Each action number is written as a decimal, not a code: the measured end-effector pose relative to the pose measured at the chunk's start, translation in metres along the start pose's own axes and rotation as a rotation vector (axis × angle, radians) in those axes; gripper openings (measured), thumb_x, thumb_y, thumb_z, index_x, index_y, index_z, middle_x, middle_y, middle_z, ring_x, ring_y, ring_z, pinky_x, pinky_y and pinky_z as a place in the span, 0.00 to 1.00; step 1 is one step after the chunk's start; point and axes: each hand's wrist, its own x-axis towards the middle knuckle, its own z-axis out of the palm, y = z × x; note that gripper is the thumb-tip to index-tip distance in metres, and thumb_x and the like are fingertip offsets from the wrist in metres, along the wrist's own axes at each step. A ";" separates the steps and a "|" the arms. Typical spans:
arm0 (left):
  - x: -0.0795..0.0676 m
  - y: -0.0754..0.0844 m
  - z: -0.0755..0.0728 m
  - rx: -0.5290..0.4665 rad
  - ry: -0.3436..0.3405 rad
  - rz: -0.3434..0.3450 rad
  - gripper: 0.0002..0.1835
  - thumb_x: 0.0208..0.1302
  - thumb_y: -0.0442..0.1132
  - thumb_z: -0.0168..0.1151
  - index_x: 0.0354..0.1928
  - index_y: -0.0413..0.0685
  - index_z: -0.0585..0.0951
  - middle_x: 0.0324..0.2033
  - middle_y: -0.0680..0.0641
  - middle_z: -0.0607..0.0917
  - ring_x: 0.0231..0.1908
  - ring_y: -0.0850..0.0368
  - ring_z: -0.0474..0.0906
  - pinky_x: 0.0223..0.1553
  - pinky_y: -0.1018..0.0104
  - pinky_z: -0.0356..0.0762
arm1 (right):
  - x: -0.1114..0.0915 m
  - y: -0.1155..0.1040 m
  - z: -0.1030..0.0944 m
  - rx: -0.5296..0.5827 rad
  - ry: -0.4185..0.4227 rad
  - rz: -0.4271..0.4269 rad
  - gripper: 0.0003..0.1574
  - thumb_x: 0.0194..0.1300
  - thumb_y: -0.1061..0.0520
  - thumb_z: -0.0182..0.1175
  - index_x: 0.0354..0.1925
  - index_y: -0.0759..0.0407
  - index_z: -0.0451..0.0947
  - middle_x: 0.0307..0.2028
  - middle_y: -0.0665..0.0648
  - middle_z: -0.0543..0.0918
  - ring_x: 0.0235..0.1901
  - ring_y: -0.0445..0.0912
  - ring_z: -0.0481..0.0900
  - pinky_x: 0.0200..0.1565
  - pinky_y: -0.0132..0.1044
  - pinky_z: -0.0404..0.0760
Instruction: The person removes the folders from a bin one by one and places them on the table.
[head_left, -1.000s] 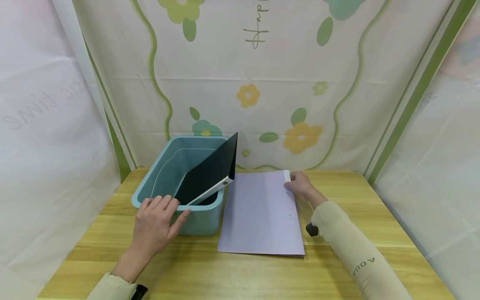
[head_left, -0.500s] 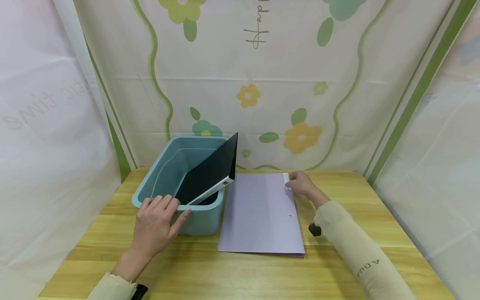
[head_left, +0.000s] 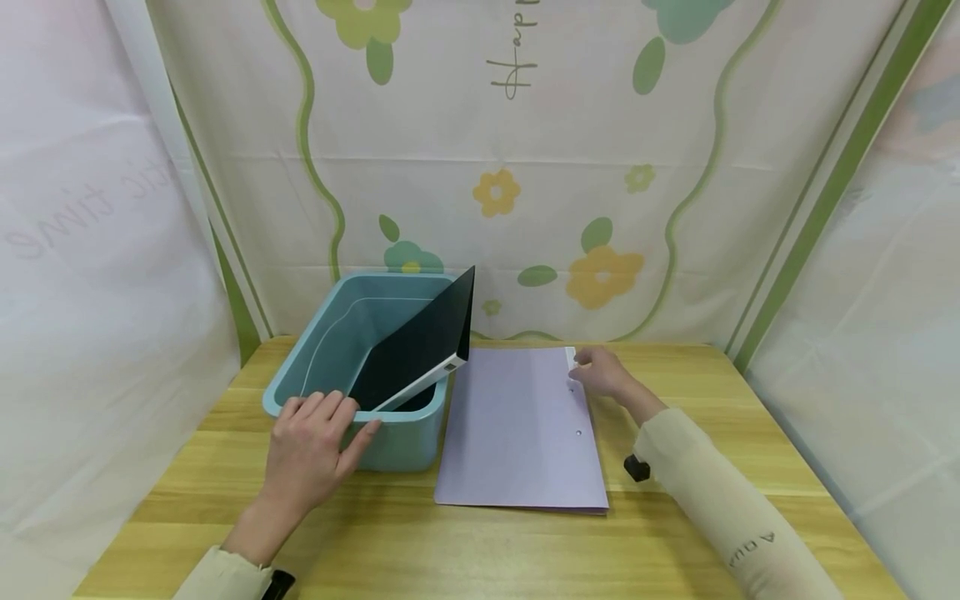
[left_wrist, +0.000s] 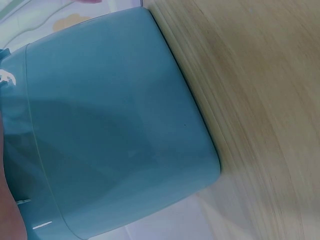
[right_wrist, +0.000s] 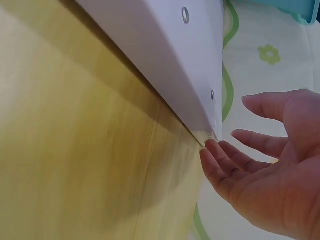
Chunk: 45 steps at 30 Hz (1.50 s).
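Note:
My left hand [head_left: 311, 450] grips the near rim of a blue plastic bin [head_left: 401, 442], fingers over the edge and thumb along the rim. Inside, a black binder-like folder [head_left: 412, 346] with a white edge leans at a slant, its upper end sticking out past the right rim. Flat on the table to the right lies a purple file folder [head_left: 517, 433] with metal rivets along its right side. My right hand [head_left: 603, 373] is at its far right corner, by a white label strip. In the right wrist view the fingertips [right_wrist: 212, 145] touch that corner, with the thumb held away.
A wooden table [head_left: 517, 558] carries everything. Behind it hangs a white cloth [head_left: 420, 125] with flower prints, and white cloth panels stand on both sides. The bin's right wall stands close beside the purple folder's left edge.
My right forearm has swung slightly to the right, and the purple folder's far right corner has shifted a little left and nearer. The left hand and bin have stayed in place.

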 end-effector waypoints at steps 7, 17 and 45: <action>-0.001 -0.001 0.001 -0.001 0.011 0.004 0.30 0.78 0.64 0.40 0.30 0.46 0.74 0.22 0.50 0.70 0.26 0.49 0.70 0.37 0.49 0.70 | -0.008 -0.004 0.003 -0.058 -0.009 -0.095 0.26 0.72 0.61 0.59 0.60 0.80 0.72 0.58 0.78 0.77 0.53 0.69 0.80 0.52 0.55 0.82; -0.003 0.000 0.000 0.004 -0.002 -0.004 0.31 0.78 0.65 0.40 0.30 0.47 0.74 0.22 0.51 0.70 0.26 0.50 0.70 0.37 0.50 0.71 | -0.015 -0.002 0.006 -0.066 -0.035 -0.099 0.26 0.73 0.59 0.57 0.62 0.77 0.72 0.59 0.77 0.77 0.53 0.66 0.81 0.48 0.52 0.84; 0.000 0.000 0.000 0.007 -0.005 0.002 0.30 0.78 0.64 0.40 0.30 0.46 0.74 0.23 0.50 0.70 0.26 0.49 0.70 0.37 0.50 0.70 | -0.024 -0.030 0.007 0.025 -0.071 -0.200 0.25 0.74 0.58 0.58 0.63 0.71 0.74 0.62 0.71 0.77 0.57 0.62 0.80 0.53 0.53 0.81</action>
